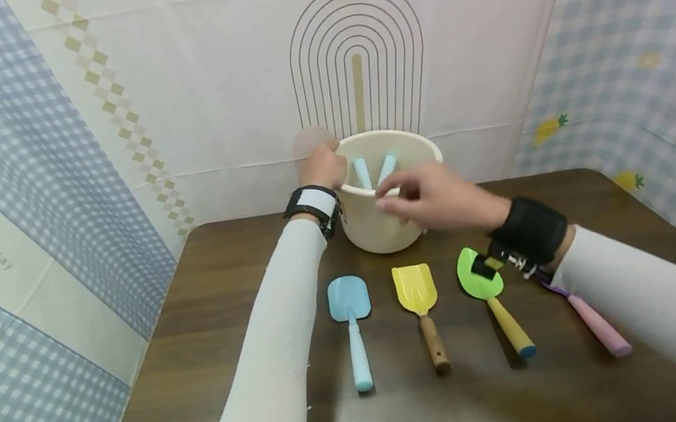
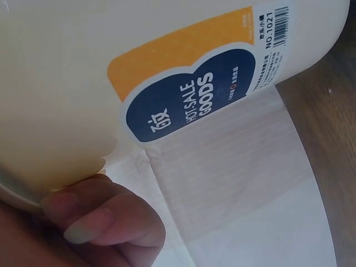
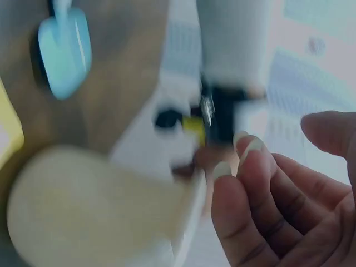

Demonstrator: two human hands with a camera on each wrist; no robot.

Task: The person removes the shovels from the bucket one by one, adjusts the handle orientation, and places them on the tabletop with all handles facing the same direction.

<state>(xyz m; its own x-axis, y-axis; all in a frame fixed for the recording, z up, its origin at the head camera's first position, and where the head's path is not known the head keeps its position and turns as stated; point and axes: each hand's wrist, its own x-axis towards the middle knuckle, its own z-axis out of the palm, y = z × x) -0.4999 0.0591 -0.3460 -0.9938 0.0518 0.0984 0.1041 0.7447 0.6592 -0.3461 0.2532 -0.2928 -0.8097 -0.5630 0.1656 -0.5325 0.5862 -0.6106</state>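
Gripping a round cream plastic bucket (image 1: 375, 227) by its rim is the left hand (image 1: 324, 168). Nearby hovers the right hand (image 1: 434, 200), fingers loosely bent and holding nothing.

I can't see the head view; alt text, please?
The left hand grips the rim of a cream bucket with two light-blue handles inside; the empty right hand hovers near it. Nearer on the table lie a blue shovel, yellow shovel, green shovel and partly hidden pink-handled tool.

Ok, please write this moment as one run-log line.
left grip: holds cream bucket; right grip: empty, near bucket; inside: two light-blue handles; table: blue shovel, yellow shovel, green shovel, pink handle
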